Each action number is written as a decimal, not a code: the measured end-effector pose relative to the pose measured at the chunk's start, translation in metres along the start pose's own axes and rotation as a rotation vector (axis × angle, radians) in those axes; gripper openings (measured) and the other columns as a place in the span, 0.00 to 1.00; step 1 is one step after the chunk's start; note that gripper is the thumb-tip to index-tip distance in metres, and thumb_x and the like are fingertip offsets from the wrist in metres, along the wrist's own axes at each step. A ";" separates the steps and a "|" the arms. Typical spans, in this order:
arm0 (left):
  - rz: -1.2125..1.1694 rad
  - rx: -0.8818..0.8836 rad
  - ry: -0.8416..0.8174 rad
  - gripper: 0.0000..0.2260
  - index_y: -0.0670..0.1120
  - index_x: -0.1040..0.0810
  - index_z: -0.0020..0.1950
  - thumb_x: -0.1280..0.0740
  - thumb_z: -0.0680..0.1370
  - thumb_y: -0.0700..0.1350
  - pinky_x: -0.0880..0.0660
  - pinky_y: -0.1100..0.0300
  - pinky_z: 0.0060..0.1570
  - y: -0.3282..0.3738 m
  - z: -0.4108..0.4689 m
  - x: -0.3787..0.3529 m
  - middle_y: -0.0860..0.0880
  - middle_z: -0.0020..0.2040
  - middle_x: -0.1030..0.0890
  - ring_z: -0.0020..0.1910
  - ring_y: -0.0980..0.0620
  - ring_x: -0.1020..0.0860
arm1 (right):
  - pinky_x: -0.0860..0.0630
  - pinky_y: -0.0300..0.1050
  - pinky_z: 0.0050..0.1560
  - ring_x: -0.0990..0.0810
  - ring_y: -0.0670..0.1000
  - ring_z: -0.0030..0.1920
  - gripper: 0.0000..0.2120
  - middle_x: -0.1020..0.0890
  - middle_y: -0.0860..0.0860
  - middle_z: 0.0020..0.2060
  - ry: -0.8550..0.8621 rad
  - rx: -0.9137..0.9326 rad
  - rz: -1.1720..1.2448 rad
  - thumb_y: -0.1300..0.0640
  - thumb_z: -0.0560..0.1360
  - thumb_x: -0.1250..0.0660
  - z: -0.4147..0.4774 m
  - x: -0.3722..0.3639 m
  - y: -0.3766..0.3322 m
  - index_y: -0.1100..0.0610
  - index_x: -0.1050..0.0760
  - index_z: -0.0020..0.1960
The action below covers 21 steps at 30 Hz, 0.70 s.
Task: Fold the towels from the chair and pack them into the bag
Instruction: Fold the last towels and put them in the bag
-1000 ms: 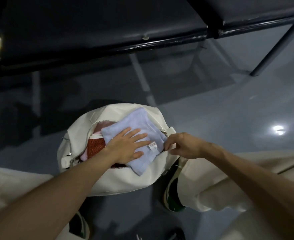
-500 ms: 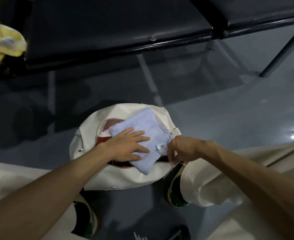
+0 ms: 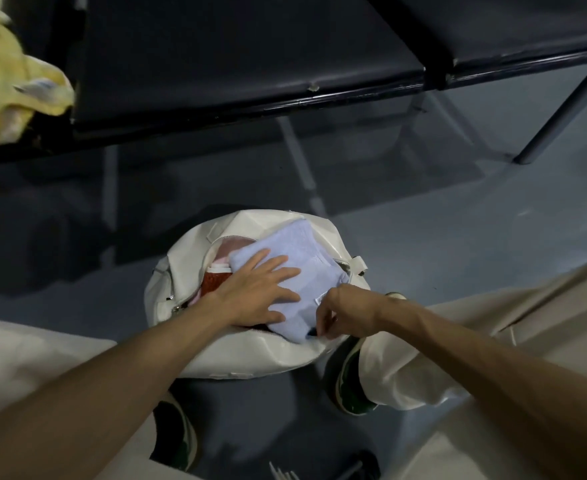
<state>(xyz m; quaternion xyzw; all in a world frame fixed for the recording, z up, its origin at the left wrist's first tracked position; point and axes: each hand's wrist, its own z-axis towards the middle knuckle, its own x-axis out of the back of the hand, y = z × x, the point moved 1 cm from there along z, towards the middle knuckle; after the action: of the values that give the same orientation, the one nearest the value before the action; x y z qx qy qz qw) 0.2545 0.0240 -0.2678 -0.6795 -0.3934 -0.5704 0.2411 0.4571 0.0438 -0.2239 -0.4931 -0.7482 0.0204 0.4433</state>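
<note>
A white bag (image 3: 250,355) stands open on the floor between my feet. A folded light blue towel (image 3: 305,258) lies across its mouth, over a red towel (image 3: 214,285) and a pink one (image 3: 231,247) inside. My left hand (image 3: 255,292) presses flat on the blue towel with fingers spread. At the towel's near right corner my right hand (image 3: 345,311) curls its fingers and pinches the edge by the bag's rim. A crumpled yellow towel (image 3: 4,74) lies on the dark chair seat (image 3: 236,53) at the upper left.
The row of dark seats runs across the top, with a metal leg (image 3: 558,112) at the right. My legs in pale trousers and green-and-white shoes (image 3: 350,382) flank the bag on the grey floor.
My right hand has moved left from the bag's rim onto the blue towel's near right corner. My left hand stays pressed on the towel. The view has shifted, showing more of the yellow towel.
</note>
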 end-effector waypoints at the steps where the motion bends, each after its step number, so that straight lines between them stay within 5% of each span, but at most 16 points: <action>1: 0.009 0.029 0.005 0.21 0.63 0.29 0.69 0.37 0.76 0.61 0.63 0.50 0.73 0.000 -0.003 -0.002 0.52 0.78 0.45 0.77 0.47 0.50 | 0.32 0.28 0.42 0.22 0.49 0.46 0.09 0.15 0.52 0.49 -0.026 0.007 0.005 0.64 0.74 0.31 -0.003 0.003 0.000 0.58 0.16 0.52; 5: 0.068 0.053 -0.020 0.24 0.64 0.32 0.70 0.36 0.75 0.64 0.49 0.48 0.70 0.009 0.000 -0.001 0.52 0.78 0.44 0.75 0.46 0.46 | 0.27 0.38 0.48 0.21 0.53 0.49 0.10 0.16 0.50 0.46 -0.201 0.028 -0.023 0.64 0.73 0.31 -0.012 0.006 0.001 0.55 0.15 0.51; 8: -0.044 0.077 -0.044 0.21 0.60 0.29 0.70 0.36 0.76 0.58 0.45 0.51 0.69 0.010 0.002 0.011 0.53 0.75 0.39 0.73 0.49 0.42 | 0.28 0.34 0.42 0.23 0.49 0.46 0.09 0.16 0.51 0.48 -0.264 -0.010 -0.059 0.61 0.74 0.30 -0.008 0.006 -0.002 0.55 0.16 0.53; 11: -0.185 0.162 0.233 0.16 0.49 0.20 0.61 0.33 0.74 0.44 0.34 0.52 0.61 0.003 -0.005 0.023 0.49 0.61 0.23 0.62 0.46 0.26 | 0.27 0.38 0.43 0.24 0.48 0.43 0.09 0.17 0.50 0.48 -0.240 -0.072 -0.077 0.56 0.75 0.32 0.000 0.017 -0.002 0.55 0.17 0.54; 13: -0.160 0.367 0.450 0.14 0.46 0.19 0.56 0.32 0.70 0.41 0.32 0.52 0.57 -0.007 -0.015 0.023 0.46 0.54 0.22 0.55 0.43 0.24 | 0.28 0.34 0.39 0.23 0.47 0.41 0.09 0.17 0.50 0.50 -0.166 -0.109 -0.043 0.55 0.77 0.34 0.009 0.030 0.002 0.56 0.18 0.54; 17: -0.480 0.719 0.400 0.19 0.44 0.28 0.65 0.31 0.75 0.48 0.33 0.54 0.62 -0.017 -0.027 0.011 0.45 0.63 0.28 0.63 0.45 0.31 | 0.30 0.38 0.46 0.24 0.48 0.46 0.09 0.17 0.50 0.52 0.219 -0.158 -0.013 0.56 0.78 0.36 0.033 0.056 0.010 0.55 0.19 0.54; 21: -0.339 0.674 0.333 0.13 0.48 0.24 0.60 0.35 0.78 0.51 0.38 0.56 0.59 -0.012 -0.030 0.016 0.49 0.59 0.24 0.60 0.48 0.30 | 0.26 0.46 0.52 0.21 0.56 0.51 0.10 0.17 0.53 0.50 0.414 -0.140 -0.040 0.54 0.78 0.38 0.061 0.072 0.005 0.58 0.20 0.51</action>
<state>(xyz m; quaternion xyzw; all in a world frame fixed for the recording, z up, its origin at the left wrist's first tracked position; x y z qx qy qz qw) 0.2274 0.0121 -0.2465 -0.3865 -0.6201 -0.5436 0.4130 0.4104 0.1257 -0.2176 -0.5016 -0.6505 -0.1421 0.5524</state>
